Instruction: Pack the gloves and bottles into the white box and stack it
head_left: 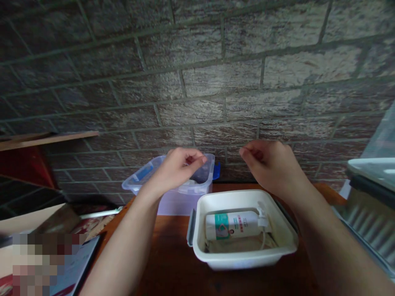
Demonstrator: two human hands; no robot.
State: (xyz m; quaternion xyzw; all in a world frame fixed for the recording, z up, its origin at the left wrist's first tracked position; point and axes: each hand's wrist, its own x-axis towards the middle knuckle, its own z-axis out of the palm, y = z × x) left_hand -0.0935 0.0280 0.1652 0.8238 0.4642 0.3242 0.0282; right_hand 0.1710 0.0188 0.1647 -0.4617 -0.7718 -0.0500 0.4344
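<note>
My left hand [187,164] is raised over the near side of a clear plastic box [194,190], with thumb and fingers curled together. Across from it, my right hand [268,162] is held above the far right corner of a white plastic container [216,255], its fingers also closed. Whatever either hand may pinch is hidden or too small to make out. Inside the white container a white pump bottle [243,225] with a green label panel lies on its side, pump end to the right. Neither hand touches the bottle.
The containers stand on a brown wooden table [173,263] against a brick-patterned wall [200,82]. A lidded container [367,205] is at the right edge. To the left are a cardboard box [52,226], a flat, pale-faced object [80,263] and a wooden shelf [68,139].
</note>
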